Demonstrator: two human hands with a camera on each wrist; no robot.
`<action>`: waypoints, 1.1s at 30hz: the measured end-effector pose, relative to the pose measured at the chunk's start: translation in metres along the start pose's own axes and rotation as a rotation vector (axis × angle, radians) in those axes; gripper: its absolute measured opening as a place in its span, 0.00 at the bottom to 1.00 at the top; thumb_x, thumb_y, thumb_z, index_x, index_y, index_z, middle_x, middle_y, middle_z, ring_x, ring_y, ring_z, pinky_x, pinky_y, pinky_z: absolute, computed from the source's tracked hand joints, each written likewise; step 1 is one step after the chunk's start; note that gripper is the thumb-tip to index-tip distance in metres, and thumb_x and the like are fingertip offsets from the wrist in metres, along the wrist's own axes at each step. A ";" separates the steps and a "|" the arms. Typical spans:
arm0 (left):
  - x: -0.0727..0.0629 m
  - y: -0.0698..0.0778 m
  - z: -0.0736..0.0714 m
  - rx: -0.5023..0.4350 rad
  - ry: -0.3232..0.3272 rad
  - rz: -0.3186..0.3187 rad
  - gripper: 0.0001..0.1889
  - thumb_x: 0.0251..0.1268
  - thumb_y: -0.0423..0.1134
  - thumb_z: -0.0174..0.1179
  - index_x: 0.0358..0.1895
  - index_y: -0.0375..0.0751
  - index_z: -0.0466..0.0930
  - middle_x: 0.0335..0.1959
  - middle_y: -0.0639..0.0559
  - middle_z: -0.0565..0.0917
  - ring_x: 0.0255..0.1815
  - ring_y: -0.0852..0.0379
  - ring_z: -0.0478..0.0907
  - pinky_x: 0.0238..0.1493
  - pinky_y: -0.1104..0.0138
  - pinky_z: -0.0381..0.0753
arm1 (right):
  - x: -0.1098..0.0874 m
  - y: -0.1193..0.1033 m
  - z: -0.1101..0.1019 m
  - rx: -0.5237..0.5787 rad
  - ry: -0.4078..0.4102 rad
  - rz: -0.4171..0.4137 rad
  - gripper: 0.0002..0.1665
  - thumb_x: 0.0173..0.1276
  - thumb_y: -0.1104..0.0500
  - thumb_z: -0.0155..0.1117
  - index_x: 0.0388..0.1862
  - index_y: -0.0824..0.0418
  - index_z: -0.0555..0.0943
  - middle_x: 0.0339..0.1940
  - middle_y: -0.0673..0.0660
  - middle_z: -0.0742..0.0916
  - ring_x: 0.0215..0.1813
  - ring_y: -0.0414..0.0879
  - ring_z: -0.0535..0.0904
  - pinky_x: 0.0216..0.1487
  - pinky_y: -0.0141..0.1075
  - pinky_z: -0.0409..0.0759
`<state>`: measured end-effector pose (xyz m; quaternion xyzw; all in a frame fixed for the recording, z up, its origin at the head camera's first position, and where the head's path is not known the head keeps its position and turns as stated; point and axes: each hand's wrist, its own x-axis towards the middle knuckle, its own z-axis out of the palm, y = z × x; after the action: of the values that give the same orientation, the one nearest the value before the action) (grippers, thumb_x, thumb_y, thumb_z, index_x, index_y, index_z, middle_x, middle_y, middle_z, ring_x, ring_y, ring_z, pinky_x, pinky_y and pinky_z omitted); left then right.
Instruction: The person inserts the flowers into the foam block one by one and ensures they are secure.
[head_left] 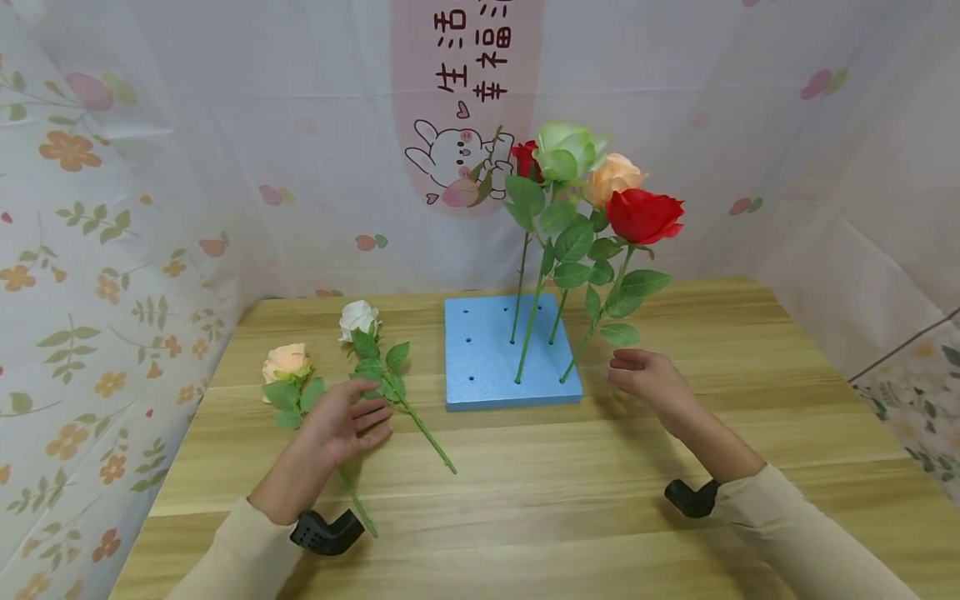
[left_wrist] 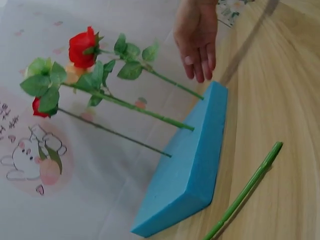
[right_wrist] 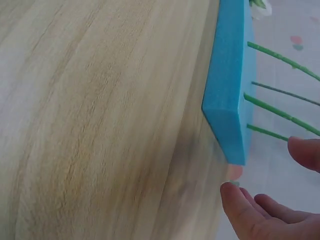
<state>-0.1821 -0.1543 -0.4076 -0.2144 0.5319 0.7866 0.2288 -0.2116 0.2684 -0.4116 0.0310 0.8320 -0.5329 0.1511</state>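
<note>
Roses (head_left: 573, 239) in red, pale green and peach stand with their stems in holes of the blue block (head_left: 491, 358) on the table (head_left: 525, 517). My right hand (head_left: 652, 381) is just beside the block, thumb and fingers apart. My left hand (head_left: 345, 422) has its fingers apart too, near the white rose (head_left: 358, 320); whether I touch its leaves, I cannot tell. Another peach rose (head_left: 287, 363) lies further left, its stem passing under my hand.
</note>
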 end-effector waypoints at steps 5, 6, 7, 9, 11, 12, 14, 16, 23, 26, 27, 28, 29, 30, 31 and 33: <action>-0.007 -0.004 0.009 0.037 0.036 0.033 0.26 0.73 0.41 0.47 0.69 0.39 0.54 0.72 0.33 0.55 0.70 0.39 0.59 0.68 0.51 0.64 | 0.001 -0.001 0.002 -0.018 -0.008 -0.003 0.42 0.72 0.55 0.58 0.75 0.74 0.53 0.72 0.73 0.67 0.71 0.65 0.65 0.70 0.56 0.61; -0.007 -0.005 0.011 0.044 0.032 0.028 0.23 0.73 0.42 0.47 0.67 0.39 0.56 0.72 0.33 0.56 0.70 0.39 0.60 0.68 0.51 0.64 | 0.002 -0.002 0.003 -0.016 -0.009 -0.001 0.42 0.72 0.55 0.58 0.75 0.74 0.53 0.72 0.73 0.67 0.71 0.65 0.65 0.70 0.56 0.61; -0.006 -0.006 0.012 0.050 0.031 0.023 0.22 0.73 0.41 0.47 0.65 0.39 0.57 0.71 0.32 0.57 0.69 0.38 0.61 0.68 0.51 0.65 | 0.002 -0.002 0.004 -0.017 -0.007 -0.002 0.42 0.72 0.55 0.58 0.75 0.74 0.54 0.72 0.73 0.67 0.71 0.65 0.65 0.70 0.56 0.60; -0.004 -0.007 0.015 0.061 0.031 0.009 0.24 0.72 0.41 0.48 0.67 0.39 0.56 0.70 0.30 0.58 0.69 0.37 0.62 0.67 0.51 0.65 | 0.004 -0.001 0.006 -0.006 -0.003 0.001 0.41 0.72 0.56 0.58 0.74 0.75 0.55 0.72 0.72 0.67 0.71 0.65 0.65 0.70 0.55 0.60; -0.003 -0.009 0.016 0.068 0.025 -0.007 0.28 0.71 0.41 0.48 0.71 0.40 0.52 0.70 0.28 0.59 0.69 0.35 0.62 0.67 0.50 0.65 | 0.006 -0.001 0.008 0.006 -0.001 0.003 0.41 0.72 0.57 0.58 0.74 0.75 0.55 0.72 0.73 0.67 0.71 0.64 0.64 0.71 0.55 0.60; -0.003 -0.009 0.016 0.069 0.017 -0.013 0.31 0.71 0.41 0.47 0.74 0.41 0.48 0.70 0.27 0.58 0.69 0.35 0.62 0.67 0.49 0.65 | 0.007 -0.001 0.009 0.010 0.003 0.004 0.40 0.72 0.57 0.58 0.74 0.75 0.55 0.71 0.72 0.67 0.71 0.64 0.64 0.71 0.55 0.59; -0.002 -0.009 0.016 0.074 0.000 -0.023 0.37 0.71 0.40 0.47 0.77 0.43 0.39 0.70 0.26 0.58 0.70 0.34 0.61 0.68 0.49 0.64 | 0.010 -0.001 0.012 0.022 0.006 0.001 0.40 0.72 0.58 0.58 0.74 0.75 0.55 0.72 0.72 0.67 0.71 0.64 0.64 0.71 0.55 0.59; -0.001 -0.010 0.016 0.075 -0.015 -0.031 0.40 0.71 0.40 0.47 0.78 0.45 0.31 0.70 0.26 0.58 0.70 0.33 0.61 0.68 0.48 0.63 | 0.012 -0.001 0.014 0.024 0.011 -0.002 0.39 0.72 0.58 0.57 0.74 0.74 0.56 0.71 0.72 0.68 0.71 0.63 0.65 0.71 0.54 0.60; 0.002 -0.012 0.016 0.087 -0.005 -0.047 0.40 0.71 0.40 0.46 0.78 0.46 0.32 0.68 0.26 0.60 0.69 0.34 0.63 0.66 0.47 0.66 | 0.016 -0.003 0.021 0.041 0.013 -0.009 0.39 0.70 0.59 0.58 0.73 0.75 0.57 0.70 0.72 0.70 0.70 0.63 0.66 0.71 0.54 0.59; 0.005 -0.013 0.016 0.080 -0.002 -0.053 0.39 0.71 0.40 0.46 0.78 0.47 0.32 0.67 0.27 0.61 0.69 0.34 0.63 0.65 0.48 0.66 | 0.017 -0.004 0.023 0.046 0.010 -0.010 0.38 0.71 0.59 0.58 0.73 0.75 0.58 0.70 0.72 0.69 0.70 0.63 0.67 0.71 0.53 0.61; 0.005 -0.013 0.016 0.077 -0.003 -0.054 0.39 0.71 0.41 0.46 0.78 0.47 0.32 0.67 0.27 0.61 0.69 0.35 0.63 0.65 0.48 0.66 | 0.017 -0.004 0.023 0.049 0.010 -0.012 0.38 0.71 0.59 0.58 0.73 0.75 0.58 0.70 0.72 0.69 0.70 0.63 0.67 0.70 0.53 0.62; 0.006 -0.014 0.016 0.074 -0.005 -0.054 0.39 0.71 0.41 0.46 0.78 0.47 0.32 0.68 0.28 0.61 0.69 0.35 0.63 0.65 0.48 0.66 | 0.017 -0.004 0.023 0.050 0.011 -0.015 0.38 0.71 0.59 0.58 0.73 0.75 0.58 0.70 0.72 0.69 0.70 0.63 0.67 0.70 0.52 0.63; 0.007 -0.014 0.016 0.069 -0.006 -0.055 0.39 0.71 0.41 0.46 0.78 0.48 0.32 0.68 0.28 0.61 0.69 0.35 0.63 0.65 0.49 0.66 | 0.017 -0.004 0.024 0.051 0.012 -0.017 0.38 0.71 0.59 0.58 0.73 0.75 0.58 0.70 0.72 0.69 0.70 0.63 0.67 0.70 0.52 0.64; 0.007 -0.014 0.015 0.067 -0.007 -0.055 0.39 0.71 0.41 0.45 0.77 0.48 0.32 0.68 0.28 0.61 0.69 0.36 0.63 0.65 0.49 0.66 | 0.018 -0.004 0.024 0.051 0.013 -0.019 0.38 0.71 0.59 0.58 0.73 0.75 0.59 0.70 0.72 0.69 0.69 0.63 0.68 0.69 0.51 0.64; 0.007 -0.014 0.015 0.063 -0.007 -0.055 0.39 0.71 0.41 0.45 0.77 0.48 0.33 0.68 0.29 0.61 0.69 0.36 0.63 0.65 0.50 0.66 | 0.018 -0.005 0.025 0.054 0.014 -0.021 0.37 0.71 0.59 0.58 0.73 0.75 0.59 0.70 0.72 0.70 0.69 0.63 0.68 0.69 0.51 0.65; 0.007 -0.015 0.016 0.055 -0.007 -0.055 0.38 0.72 0.41 0.45 0.77 0.48 0.33 0.68 0.30 0.62 0.69 0.37 0.64 0.65 0.50 0.66 | 0.020 -0.005 0.026 0.055 0.017 -0.021 0.37 0.71 0.59 0.58 0.72 0.76 0.59 0.70 0.72 0.70 0.69 0.62 0.68 0.68 0.50 0.66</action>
<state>-0.1807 -0.1338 -0.4171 -0.2198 0.5463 0.7660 0.2577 -0.2256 0.2406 -0.4231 0.0311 0.8187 -0.5567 0.1377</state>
